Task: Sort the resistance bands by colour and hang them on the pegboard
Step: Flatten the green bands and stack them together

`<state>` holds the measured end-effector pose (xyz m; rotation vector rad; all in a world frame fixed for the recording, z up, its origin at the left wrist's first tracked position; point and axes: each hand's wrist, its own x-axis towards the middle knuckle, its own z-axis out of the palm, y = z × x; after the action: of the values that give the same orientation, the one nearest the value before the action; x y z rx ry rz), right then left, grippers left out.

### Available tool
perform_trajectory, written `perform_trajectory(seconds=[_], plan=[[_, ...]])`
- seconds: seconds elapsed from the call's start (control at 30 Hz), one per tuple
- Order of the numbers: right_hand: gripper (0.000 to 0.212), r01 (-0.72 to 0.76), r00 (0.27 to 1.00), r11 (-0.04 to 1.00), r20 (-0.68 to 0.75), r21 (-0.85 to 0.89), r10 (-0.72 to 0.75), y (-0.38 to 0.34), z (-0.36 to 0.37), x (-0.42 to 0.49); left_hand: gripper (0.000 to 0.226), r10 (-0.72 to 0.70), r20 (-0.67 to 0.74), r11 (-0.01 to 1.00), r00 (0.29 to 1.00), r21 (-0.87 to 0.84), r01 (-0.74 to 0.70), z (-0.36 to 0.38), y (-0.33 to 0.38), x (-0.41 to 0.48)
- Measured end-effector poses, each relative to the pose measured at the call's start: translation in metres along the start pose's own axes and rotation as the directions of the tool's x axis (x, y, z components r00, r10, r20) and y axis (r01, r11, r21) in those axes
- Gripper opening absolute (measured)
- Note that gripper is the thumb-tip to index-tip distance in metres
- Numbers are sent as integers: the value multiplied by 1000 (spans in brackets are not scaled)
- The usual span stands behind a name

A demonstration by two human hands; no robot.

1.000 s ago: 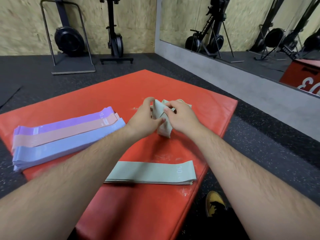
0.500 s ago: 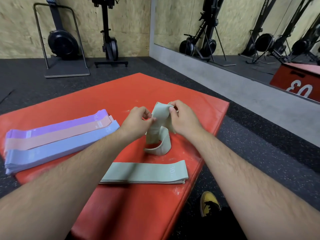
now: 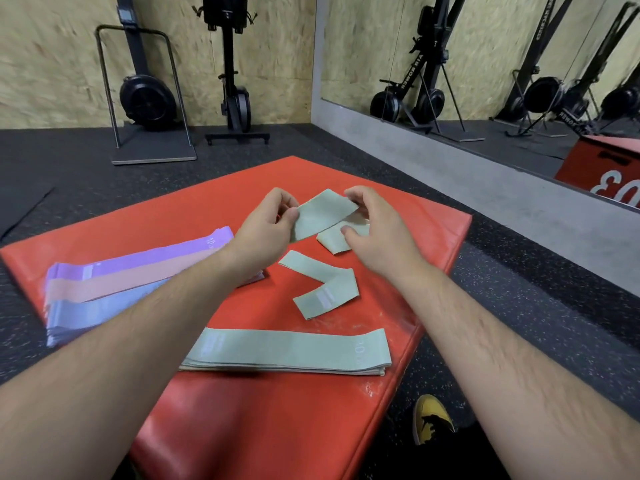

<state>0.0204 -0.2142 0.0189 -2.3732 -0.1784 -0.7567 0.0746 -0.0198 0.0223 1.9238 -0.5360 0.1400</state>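
Only the head view is on offer, looking down over both forearms at a red pad (image 3: 346, 427) on the gym floor. The left hand (image 3: 266, 226) pinches one end of a green band (image 3: 325, 213) between thumb and fingertips; the right hand (image 3: 377, 233) curls its fingers round the other end, and the strip is raised above the far part of the pad. Below it a folded green length (image 3: 322, 289) lies kinked on the pad; whether that is the same band or a second one I cannot tell.

Nearer the person sits a flat green pile (image 3: 287, 351), close to the pad's front edge. To the left lie the purple bands (image 3: 156, 258), pink bands (image 3: 121, 282) and blue bands (image 3: 104, 306), side by side. No pegboard is in view.

As I see it, the risks are a twist left in the band so it lands crooked on the pile, a stretched end slipping from a light pinch, or a forearm sweeping the green pile off the edge.
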Motion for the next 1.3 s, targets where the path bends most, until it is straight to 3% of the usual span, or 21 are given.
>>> perform_trajectory(seconds=[0.07, 0.13, 0.2, 0.27, 0.37, 0.43, 0.6, 0.73, 0.83, 1.03, 1.13, 1.2, 1.3], plan=[[28, 84, 996, 983, -6, -160, -87, -5, -4, -4, 12, 55, 98, 996, 994, 71, -62, -14, 6, -8], [15, 98, 995, 952, -7, -288, -104, -12, -8, -7, 40, 51, 204, 977, 978, 194, -91, -29, 11, -17], [22, 127, 992, 938, 47, -322, -118, -18, -10, -12, 50, 37, 279, 948, 960, 295, -122, -41, 11, -27], [26, 168, 977, 956, 169, -238, -130, -22, -11, -18, 47, 40, 319, 917, 947, 365, -161, -52, 6, -35], [25, 4, 908, 998, 418, -58, 21, -30, -14, -35, 46, 43, 349, 893, 936, 406, -192, -66, 0, -51], [28, -17, 867, 1000, 498, 0, 15, -35, -16, -48, 45, 34, 387, 885, 921, 416, -208, -72, 0, -63], [36, 39, 857, 999, 513, 37, -53, -52, -22, -65, 43, -42, 461, 836, 887, 502, -221, -78, -12, -85], [31, 45, 760, 988, 647, -146, 60, -47, -23, -78, 55, -124, 485, 800, 865, 565, -202, -82, -27, -97], [29, 83, 707, 958, 693, -276, 139, -38, -15, -85, 50, -146, 506, 782, 850, 586, -214, -76, -37, -104], [34, 121, 626, 935, 757, -333, 188, -32, -5, -89, 48, -134, 544, 702, 828, 642, -308, -68, -45, -104], [35, 164, 564, 920, 799, -356, 208, -27, -8, -86, 68, -173, 564, 609, 807, 706, -362, -64, -47, -102], [28, 163, 583, 926, 791, -339, 187, -25, -14, -82, 79, -160, 555, 600, 816, 711, -366, -60, -47, -104], [25, 94, 626, 943, 755, -319, 194, -27, -29, -78, 77, -73, 577, 691, 813, 618, -376, -45, -46, -108]])
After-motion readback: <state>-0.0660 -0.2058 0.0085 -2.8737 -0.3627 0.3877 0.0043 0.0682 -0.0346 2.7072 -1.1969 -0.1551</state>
